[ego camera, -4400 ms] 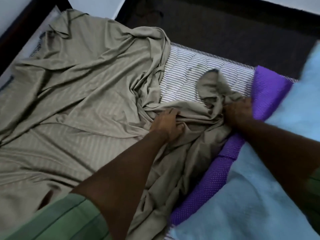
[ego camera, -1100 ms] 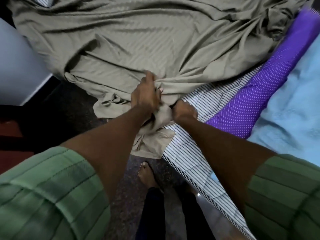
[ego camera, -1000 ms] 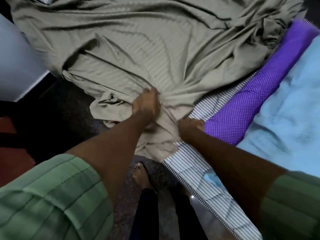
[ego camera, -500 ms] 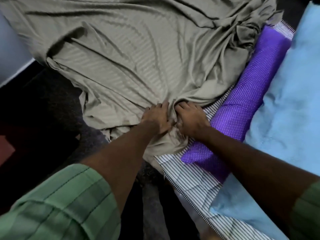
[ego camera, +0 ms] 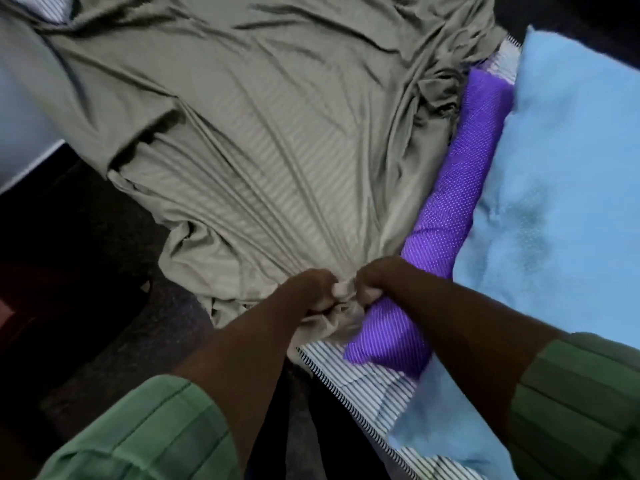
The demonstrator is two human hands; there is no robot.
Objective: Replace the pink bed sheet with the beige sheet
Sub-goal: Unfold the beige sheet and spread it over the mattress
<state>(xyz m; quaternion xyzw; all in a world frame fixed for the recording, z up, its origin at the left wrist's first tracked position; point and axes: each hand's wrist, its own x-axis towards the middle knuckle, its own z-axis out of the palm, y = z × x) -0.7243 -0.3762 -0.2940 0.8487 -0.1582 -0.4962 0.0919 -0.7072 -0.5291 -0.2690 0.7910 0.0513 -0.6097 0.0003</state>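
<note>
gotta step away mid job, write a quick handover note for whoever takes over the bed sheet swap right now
Left hand and right hand: both grip a bunched edge of the beige sheet at the near side of the striped mattress.
Beige sheet: spread but wrinkled over most of the mattress.
Purple dotted roll and light blue cloth lie along the right.
Done: no pink sheet in view.
Left: cover the bare near corner, smooth out wrinkles.

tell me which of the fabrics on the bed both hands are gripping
The beige sheet: left hand and right hand bunch its near edge. The purple cloth and blue blanket lie ungripped.
</note>
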